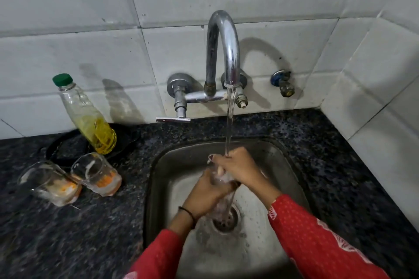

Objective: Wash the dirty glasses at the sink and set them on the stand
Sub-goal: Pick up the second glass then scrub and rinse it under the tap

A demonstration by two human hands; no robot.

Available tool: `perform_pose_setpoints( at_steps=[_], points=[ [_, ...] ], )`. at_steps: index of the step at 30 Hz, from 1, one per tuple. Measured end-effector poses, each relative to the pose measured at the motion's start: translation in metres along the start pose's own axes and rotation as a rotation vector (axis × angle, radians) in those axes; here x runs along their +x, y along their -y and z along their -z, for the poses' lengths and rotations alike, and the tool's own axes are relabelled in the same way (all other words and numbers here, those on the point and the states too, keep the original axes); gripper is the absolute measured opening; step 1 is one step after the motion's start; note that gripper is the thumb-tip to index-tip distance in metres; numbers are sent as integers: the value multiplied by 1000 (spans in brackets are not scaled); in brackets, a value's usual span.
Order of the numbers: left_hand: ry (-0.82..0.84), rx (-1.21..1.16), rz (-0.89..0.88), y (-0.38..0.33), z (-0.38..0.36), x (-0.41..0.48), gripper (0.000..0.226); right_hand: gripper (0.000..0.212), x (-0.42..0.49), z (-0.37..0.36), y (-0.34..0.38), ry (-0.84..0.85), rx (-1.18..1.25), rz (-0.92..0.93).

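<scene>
Gripping one glass between them under running water, both hands' fingers wrap it closed.

One clear glass is in the steel sink, under running water. Two more glasses stand touching on the dark counter, with orange mess inside.

Glass in sink mostly hidden by left hand and right hand; outline blurred by running water. Both sleeves cut off at bottom edge.
</scene>
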State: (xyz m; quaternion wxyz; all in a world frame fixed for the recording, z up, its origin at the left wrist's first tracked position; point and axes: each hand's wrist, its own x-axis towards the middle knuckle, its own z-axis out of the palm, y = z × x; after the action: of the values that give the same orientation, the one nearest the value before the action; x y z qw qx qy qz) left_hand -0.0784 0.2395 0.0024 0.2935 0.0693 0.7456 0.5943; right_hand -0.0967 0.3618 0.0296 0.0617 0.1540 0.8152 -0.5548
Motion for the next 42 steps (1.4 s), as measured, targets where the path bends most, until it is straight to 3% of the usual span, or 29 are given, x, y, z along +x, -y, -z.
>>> perform_pose_setpoints(
  at_steps=[2,6,7,10,14,16,21,24,27,29,31,35,38,42],
  points=[
    [-129,213,-89,3,-4,1,74,41,2,-1,-2,-25,-46,-11],
    [142,-449,20,0,8,0,60,33,-2,14,-1,-22,268,26],
    [174,-511,2,1,9,0,58,31,-2,17,0,-14,302,33],
    [14,-278,-132,8,1,6,61,21,-3,16,6,55,153,95],
    [-125,-200,-178,22,-7,14,67,62,-8,15,2,132,-75,100],
    [-112,-186,-195,29,-7,19,67,68,-13,15,-4,116,-108,119],
    [-44,-130,-271,34,-8,31,68,57,-21,5,-15,-168,-251,262],
    [-103,-192,-161,35,-8,24,61,54,-18,-1,-25,-270,-216,337],
    [-154,-434,40,51,-1,19,49,47,-17,-2,-32,-363,1,304],
    [-182,-639,121,54,1,16,38,38,-16,-1,-37,-403,278,184],
    [-242,-727,78,50,3,15,30,25,-15,-5,-47,-404,586,-34],
    [-349,-504,-149,22,12,22,18,39,-18,-23,-70,-245,1139,-505],
    [-315,-218,-299,1,11,19,22,53,-17,-35,-76,-68,1253,-534],
    [-159,3,-400,0,9,6,48,47,-4,-28,-71,85,1269,-550]
  ],
)
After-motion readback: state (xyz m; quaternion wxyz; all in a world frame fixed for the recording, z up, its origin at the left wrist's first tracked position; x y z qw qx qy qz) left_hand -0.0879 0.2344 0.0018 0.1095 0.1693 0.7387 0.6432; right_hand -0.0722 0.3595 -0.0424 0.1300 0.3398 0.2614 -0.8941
